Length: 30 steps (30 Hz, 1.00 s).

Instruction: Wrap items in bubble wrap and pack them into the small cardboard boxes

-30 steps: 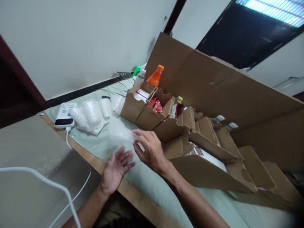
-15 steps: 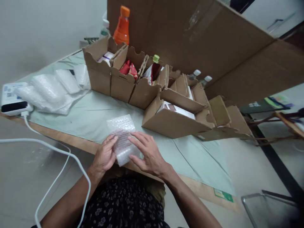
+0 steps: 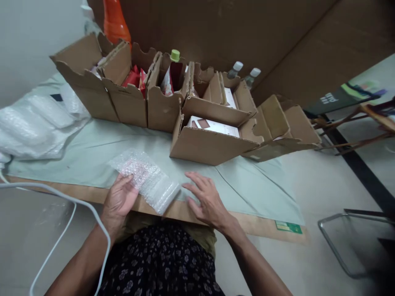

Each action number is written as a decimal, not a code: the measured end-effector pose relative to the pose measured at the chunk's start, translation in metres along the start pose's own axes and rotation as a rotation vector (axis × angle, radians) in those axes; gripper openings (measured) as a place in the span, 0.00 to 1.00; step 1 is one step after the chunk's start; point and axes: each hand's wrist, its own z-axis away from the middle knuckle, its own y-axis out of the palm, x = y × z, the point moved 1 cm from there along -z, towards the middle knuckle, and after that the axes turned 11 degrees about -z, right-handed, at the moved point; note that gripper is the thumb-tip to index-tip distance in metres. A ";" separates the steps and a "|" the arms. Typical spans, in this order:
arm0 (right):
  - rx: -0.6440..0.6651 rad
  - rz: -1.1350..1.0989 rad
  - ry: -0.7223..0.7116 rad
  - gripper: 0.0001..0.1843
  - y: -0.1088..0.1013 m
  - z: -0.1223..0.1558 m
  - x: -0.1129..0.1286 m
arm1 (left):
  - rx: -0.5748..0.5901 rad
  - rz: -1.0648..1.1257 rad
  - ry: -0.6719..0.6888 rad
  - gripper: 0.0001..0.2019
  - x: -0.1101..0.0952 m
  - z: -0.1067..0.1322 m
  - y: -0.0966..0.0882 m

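Observation:
A sheet of bubble wrap [image 3: 145, 177] lies on the pale green cloth [image 3: 92, 156] at the near table edge. My left hand [image 3: 119, 200] rests against its left side, fingers loosely curled and touching the wrap. To the right of the wrap, my right hand [image 3: 207, 200] lies flat on the cloth with fingers spread and nothing in it. A row of open cardboard boxes [image 3: 123, 94] stands just behind, and the nearest box [image 3: 210, 144] holds a white carton.
A pile of bubble wrap [image 3: 33, 125] sits at the left. An orange bottle [image 3: 115, 20] and small capped bottles [image 3: 237, 70] stand by a large cardboard sheet [image 3: 247, 37]. A white cable [image 3: 61, 201] hangs at the left. Chair frames [image 3: 342, 242] stand on the floor at the right.
The view has tilted down toward the table. My right hand has come off the bubble wrap and now lies flat to its right. The left hand stays at the wrap's left side.

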 end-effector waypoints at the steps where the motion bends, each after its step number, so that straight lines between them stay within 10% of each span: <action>1: 0.015 -0.041 -0.030 0.22 0.004 -0.008 0.006 | 0.008 -0.009 0.007 0.11 0.000 0.000 0.000; 11: 0.232 0.059 -0.053 0.09 0.055 -0.070 0.016 | -0.035 -0.134 0.115 0.11 -0.010 -0.011 -0.004; 23: -0.275 -0.186 0.021 0.09 -0.053 0.002 -0.018 | -0.114 -0.200 0.160 0.12 -0.026 -0.007 -0.004; 30: -0.353 -0.052 0.216 0.11 -0.053 0.051 -0.067 | -0.034 -0.326 0.116 0.17 -0.007 -0.003 0.001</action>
